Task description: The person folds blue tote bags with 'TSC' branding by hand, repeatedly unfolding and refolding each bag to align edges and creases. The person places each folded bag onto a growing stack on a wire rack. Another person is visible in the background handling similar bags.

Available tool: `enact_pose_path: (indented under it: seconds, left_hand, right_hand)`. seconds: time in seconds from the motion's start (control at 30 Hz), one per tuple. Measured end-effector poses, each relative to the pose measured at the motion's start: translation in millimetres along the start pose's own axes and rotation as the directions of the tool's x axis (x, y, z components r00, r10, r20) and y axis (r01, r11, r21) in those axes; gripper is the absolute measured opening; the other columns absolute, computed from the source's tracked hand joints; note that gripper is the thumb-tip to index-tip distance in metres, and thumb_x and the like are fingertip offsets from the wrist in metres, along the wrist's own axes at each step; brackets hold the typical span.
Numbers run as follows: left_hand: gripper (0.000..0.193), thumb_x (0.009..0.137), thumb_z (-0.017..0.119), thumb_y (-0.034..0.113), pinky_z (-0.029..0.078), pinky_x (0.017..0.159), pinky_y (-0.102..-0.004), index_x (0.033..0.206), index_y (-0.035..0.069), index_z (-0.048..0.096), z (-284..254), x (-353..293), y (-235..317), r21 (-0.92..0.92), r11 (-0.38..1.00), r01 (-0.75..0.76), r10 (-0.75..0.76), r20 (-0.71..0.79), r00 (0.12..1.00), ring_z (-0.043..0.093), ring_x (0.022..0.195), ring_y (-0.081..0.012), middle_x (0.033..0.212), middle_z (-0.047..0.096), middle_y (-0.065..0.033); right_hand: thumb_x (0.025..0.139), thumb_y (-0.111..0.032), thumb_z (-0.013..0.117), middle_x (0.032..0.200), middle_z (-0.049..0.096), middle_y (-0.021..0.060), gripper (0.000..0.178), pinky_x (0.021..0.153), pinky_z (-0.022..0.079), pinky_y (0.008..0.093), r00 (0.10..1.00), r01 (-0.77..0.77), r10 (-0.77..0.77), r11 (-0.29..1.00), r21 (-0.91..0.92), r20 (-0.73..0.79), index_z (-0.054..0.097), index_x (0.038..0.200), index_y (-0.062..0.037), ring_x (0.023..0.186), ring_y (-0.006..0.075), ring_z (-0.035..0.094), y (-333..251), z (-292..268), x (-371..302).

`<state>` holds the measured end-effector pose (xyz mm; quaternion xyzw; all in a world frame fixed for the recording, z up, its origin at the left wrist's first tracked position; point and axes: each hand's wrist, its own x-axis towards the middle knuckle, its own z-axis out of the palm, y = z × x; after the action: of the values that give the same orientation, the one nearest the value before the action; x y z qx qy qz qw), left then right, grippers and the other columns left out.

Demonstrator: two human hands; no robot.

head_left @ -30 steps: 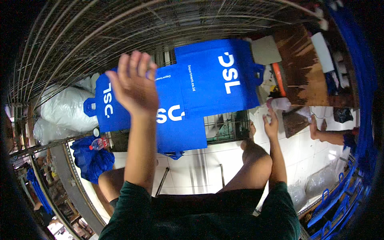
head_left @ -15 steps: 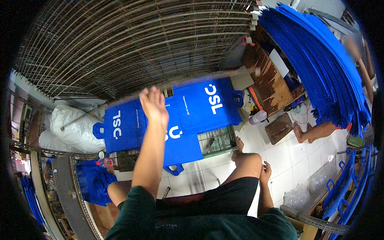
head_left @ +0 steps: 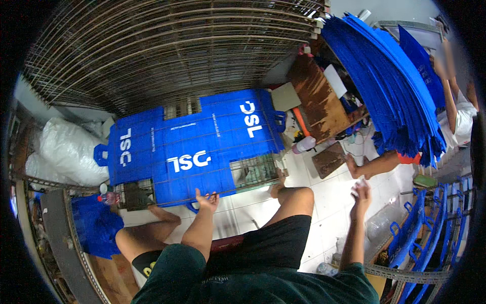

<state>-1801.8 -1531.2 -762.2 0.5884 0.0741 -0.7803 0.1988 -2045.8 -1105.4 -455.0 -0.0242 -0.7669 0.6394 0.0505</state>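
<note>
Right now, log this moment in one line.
left hand: near edge of blue fabric bag panels, contact unclear | right hand: blurred, above white tiled floor | dark metal wire racks: beyond panels

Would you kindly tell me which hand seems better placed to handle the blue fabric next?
Probably the left hand: it appears right at the near edge of the blue fabric. The right hand is well off to the right, apart from the fabric.

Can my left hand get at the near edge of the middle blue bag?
Probably yes: the left hand is right at that edge of the blue bag, though a thin wire grid seems to lie over it and may hinder a grip.
</note>
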Motion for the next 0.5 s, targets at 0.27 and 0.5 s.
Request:
enact_pose_path:
  seconds: [0.27, 0.5]
  left_hand:
    - [0.086, 0.056, 0.056, 0.077, 0.044, 0.075, -0.0412, 0.108, 0.011, 0.041, 4.0, 45.7, -7.6, -0.058, 0.992, 0.109, -0.115, -0.109, 0.987, 0.046, 0.086, -0.0248, 0.095, 0.047, -0.0097]
    - [0.092, 0.063, 0.057, 0.074, 0.041, 0.087, -0.0394, 0.127, 0.011, 0.036, -3.1, 45.3, -1.6, 0.248, 0.965, 0.091, -0.108, 0.058, 0.992, 0.047, 0.105, -0.0265, 0.120, 0.045, -0.0109]
  right_hand:
    - [0.086, -0.034, 0.058, 0.124, 0.047, 0.0128, 0.052, 0.088, 0.046, 0.0353, 0.784, 0.519, -0.478, 0.855, -0.005, -0.397, 0.043, 0.127, -0.0074, 0.107, 0.0248, 0.052, -193.9, -95.4, 166.4]
    - [0.076, -0.070, 0.047, 0.112, 0.054, 0.0222, 0.099, 0.071, 0.045, 0.0418, 0.916, 0.220, 0.002, 0.835, 0.505, -0.402, -0.004, 0.139, -0.0141, 0.092, 0.0316, 0.055, -245.9, -134.4, 239.5]
